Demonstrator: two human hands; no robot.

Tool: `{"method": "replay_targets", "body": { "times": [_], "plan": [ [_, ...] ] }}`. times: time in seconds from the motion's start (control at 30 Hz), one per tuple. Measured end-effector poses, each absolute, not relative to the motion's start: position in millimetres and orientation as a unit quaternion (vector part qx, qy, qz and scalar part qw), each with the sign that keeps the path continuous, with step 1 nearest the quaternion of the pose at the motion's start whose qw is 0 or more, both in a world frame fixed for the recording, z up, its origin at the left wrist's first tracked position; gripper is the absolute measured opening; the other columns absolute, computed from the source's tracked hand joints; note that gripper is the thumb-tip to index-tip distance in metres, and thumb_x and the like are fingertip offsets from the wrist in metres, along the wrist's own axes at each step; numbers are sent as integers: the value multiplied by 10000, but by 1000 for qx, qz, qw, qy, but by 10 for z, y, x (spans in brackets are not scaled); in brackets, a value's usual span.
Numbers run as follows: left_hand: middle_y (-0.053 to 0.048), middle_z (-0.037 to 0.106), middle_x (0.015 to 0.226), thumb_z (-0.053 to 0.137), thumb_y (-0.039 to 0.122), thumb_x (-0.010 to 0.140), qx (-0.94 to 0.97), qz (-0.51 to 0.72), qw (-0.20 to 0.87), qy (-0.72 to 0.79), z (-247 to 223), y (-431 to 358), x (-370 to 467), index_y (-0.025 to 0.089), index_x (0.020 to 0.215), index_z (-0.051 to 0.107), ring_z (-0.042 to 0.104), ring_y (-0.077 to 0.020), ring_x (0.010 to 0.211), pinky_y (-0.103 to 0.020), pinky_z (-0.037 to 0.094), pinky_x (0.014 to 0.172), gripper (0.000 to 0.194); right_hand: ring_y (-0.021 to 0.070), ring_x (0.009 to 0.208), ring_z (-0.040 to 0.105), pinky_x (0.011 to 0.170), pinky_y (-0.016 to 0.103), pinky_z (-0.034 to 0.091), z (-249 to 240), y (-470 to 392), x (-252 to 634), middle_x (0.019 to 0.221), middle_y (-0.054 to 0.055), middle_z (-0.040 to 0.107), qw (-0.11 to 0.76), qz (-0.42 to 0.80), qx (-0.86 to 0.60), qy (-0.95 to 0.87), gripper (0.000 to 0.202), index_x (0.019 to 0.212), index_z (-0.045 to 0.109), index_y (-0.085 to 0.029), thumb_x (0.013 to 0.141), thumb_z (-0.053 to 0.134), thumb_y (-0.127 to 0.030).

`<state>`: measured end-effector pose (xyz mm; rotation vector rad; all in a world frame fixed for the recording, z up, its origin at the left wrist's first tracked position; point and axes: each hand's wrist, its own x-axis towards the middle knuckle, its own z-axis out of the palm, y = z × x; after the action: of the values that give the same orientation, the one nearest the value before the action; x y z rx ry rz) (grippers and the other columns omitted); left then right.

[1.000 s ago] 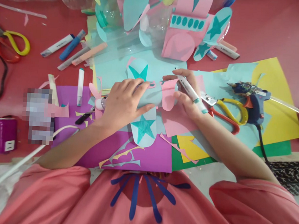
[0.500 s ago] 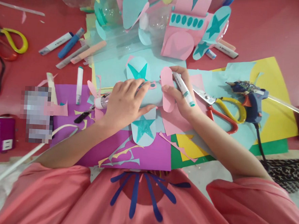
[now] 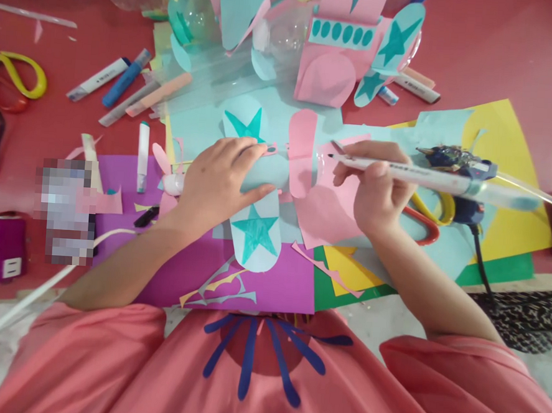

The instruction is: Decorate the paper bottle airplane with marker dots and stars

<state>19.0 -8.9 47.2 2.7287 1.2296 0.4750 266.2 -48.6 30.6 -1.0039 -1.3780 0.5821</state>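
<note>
Under my left hand (image 3: 212,174) lies a toy plane (image 3: 269,172), a bottle wrapped in light blue paper. My fingers and thumb grip it from above. Its wings carry teal stars; one star wing (image 3: 255,236) points toward me. A rounded pink paper strip (image 3: 301,155) crosses its right end, and pink propeller blades show at its left end, partly hidden by my hand. In my right hand (image 3: 382,191) is a white marker (image 3: 427,175), pinched like a pen. Its dark tip points left, just apart from the bottle's clear right end.
Scissors (image 3: 424,225) lie partly behind my right hand, close to a glue gun (image 3: 463,205). Several markers (image 3: 142,155) are at the left. A pink paper-covered model (image 3: 329,60) stands at the back. Cut scraps (image 3: 224,290) lie on purple paper (image 3: 285,288).
My right hand has let go of the pink strip and swung right and outward, turning the marker so its tip points left. My left hand and the plane have shifted slightly left.
</note>
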Motion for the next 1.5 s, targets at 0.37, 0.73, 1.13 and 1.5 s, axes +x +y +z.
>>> {"method": "replay_targets", "body": {
  "times": [0.37,0.73,1.13,1.5],
  "plan": [
    [-102,697,1312,530,624,977,899,164,47,404,487,-99,202,269,1364,602,659,-306,1193,-432,560,993,531,166,623,699,544,344,630,325,-606,2549,778,-33,754,491,148,-464,-722,62,937,675,-324,915,695,-379],
    [-118,697,1311,512,629,983,897,164,52,406,499,-94,211,229,1357,619,666,-316,1193,-435,566,993,557,151,609,669,564,329,601,299,-565,2530,756,-31,745,496,166,-443,-728,73,902,677,-312,928,694,-377],
    [-103,706,1311,493,630,992,898,158,36,408,513,-98,203,240,1356,616,671,-300,1197,-416,568,993,547,130,578,644,522,287,572,327,-554,2545,688,-57,692,507,95,-440,-735,141,884,642,-307,882,686,-173],
    [-113,688,1337,483,612,1001,898,140,42,415,523,-103,207,231,1377,604,657,-307,1210,-425,559,1002,549,114,555,622,502,259,541,322,-549,2647,713,-61,696,507,100,-449,-729,184,870,607,-283,858,688,-118]
  ]
}}
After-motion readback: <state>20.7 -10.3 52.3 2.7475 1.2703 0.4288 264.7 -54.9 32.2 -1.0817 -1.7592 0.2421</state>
